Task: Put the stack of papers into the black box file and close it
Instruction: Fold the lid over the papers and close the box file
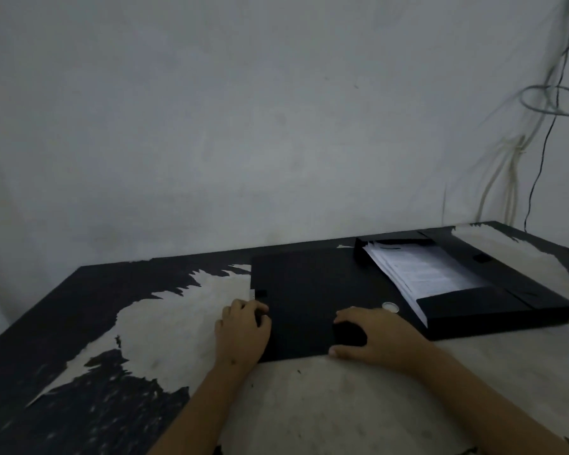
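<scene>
The black box file (493, 310) lies open on the table, its tray at the right. A stack of white printed papers (424, 274) rests inside the tray, tilted against the left wall. The file's flat black lid (306, 284) lies spread out to the left of the tray. My left hand (242, 333) curls over the lid's left front edge, fingers gripping it. My right hand (378, 336) rests on the lid near its front edge, fingers bent and the thumb at the edge. A small round silver ring (390, 307) sits on the spine just beyond my right hand.
The table (165, 323) is dark with large worn pale patches. A grey wall stands right behind it. Loose cables (519, 152) hang down the wall at the back right corner. The table's left edge slopes away at the lower left.
</scene>
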